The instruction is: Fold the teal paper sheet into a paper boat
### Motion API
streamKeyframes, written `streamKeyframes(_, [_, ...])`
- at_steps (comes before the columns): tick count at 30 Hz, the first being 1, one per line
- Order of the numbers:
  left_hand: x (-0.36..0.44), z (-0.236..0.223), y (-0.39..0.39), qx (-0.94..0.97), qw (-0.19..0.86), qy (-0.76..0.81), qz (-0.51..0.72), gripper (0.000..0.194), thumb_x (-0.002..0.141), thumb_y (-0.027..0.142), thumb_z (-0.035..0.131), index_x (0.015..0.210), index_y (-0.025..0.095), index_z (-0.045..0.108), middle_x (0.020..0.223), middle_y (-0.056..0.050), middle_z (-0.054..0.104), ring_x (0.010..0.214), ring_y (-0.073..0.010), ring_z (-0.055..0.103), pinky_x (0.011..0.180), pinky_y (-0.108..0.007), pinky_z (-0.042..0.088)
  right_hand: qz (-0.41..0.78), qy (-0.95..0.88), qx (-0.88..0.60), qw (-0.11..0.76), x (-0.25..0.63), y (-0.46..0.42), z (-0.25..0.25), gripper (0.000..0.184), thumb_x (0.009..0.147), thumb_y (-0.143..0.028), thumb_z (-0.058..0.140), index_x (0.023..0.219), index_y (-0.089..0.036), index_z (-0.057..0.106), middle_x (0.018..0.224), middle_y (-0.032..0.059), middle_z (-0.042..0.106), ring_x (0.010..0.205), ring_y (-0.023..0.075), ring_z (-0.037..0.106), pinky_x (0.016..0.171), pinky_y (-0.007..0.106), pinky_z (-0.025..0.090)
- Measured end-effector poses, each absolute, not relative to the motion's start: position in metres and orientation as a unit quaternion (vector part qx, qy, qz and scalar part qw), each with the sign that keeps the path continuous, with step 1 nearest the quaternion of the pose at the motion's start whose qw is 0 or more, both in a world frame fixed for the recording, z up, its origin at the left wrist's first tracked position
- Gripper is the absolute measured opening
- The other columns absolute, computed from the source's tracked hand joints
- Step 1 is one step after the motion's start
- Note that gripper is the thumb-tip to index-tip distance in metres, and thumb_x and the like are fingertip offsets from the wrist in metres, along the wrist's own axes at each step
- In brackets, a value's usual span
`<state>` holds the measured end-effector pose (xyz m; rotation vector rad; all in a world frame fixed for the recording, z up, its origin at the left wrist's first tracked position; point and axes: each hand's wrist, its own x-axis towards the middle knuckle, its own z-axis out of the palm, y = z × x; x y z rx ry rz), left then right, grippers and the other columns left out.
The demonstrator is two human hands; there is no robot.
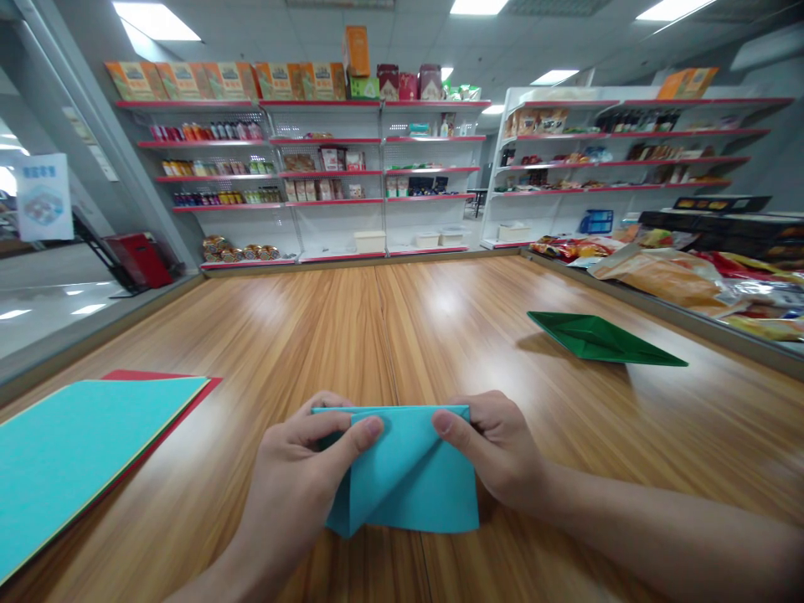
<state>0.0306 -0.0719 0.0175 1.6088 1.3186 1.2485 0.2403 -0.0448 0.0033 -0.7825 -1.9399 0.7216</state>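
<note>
A folded sheet of light blue paper (pixel 414 486) is held up between my two hands at the near middle of the wooden table. My left hand (pixel 301 469) pinches its upper left part, thumb on the near face and fingers behind. At the upper right corner my right hand (pixel 502 444) grips it the same way. The top edge is a straight fold, and a slanting crease crosses the near face. A flap hangs at the lower left. The fingers behind the paper are partly hidden.
A folded green paper boat shape (pixel 603 339) rests on the table (pixel 352 335) at the right. Blue, yellow and red paper sheets (pixel 94 452) lie stacked at the left. Packaged snacks (pixel 666 276) line the right edge. Goods shelves (pixel 327 201) stand beyond the table.
</note>
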Motion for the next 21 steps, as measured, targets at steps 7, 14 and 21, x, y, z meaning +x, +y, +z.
streamKeyframes(7, [0.0312,0.0145,-0.0780,0.638,0.268,0.522,0.499,0.030,0.079,0.040,0.068,0.055,0.021,0.067,0.064,0.001,0.050,0.059,-0.0116,0.049,0.049,-0.022,0.038,0.344,-0.758,-0.330,0.445,0.2387,-0.0459,0.0029,0.041,0.092,-0.038,0.049,0.057,-0.016,0.047,0.051,-0.0038,0.039,0.046,0.0068,0.037,0.041,0.019,0.028])
streamKeyframes(14, [0.0333,0.0156,-0.0808,0.652,0.224,0.516,0.508,0.029,0.080,0.038,0.067,0.056,0.022,0.069,0.064,0.001,0.050,0.056,-0.0108,0.049,0.045,-0.020,0.040,0.366,-0.737,-0.345,0.452,0.2373,-0.0455,0.0016,0.043,0.090,-0.041,0.051,0.056,-0.015,0.051,0.050,-0.0033,0.042,0.045,0.0069,0.037,0.039,0.018,0.031])
streamKeyframes(21, [0.0334,0.0167,-0.0816,0.659,0.215,0.507,0.512,0.028,0.081,0.035,0.066,0.057,0.022,0.069,0.065,0.001,0.051,0.057,-0.0108,0.050,0.046,-0.020,0.040,0.348,-0.744,-0.343,0.455,0.2372,-0.0461,0.0031,0.042,0.091,-0.038,0.051,0.056,-0.014,0.051,0.049,-0.0035,0.040,0.044,0.0063,0.037,0.038,0.017,0.030])
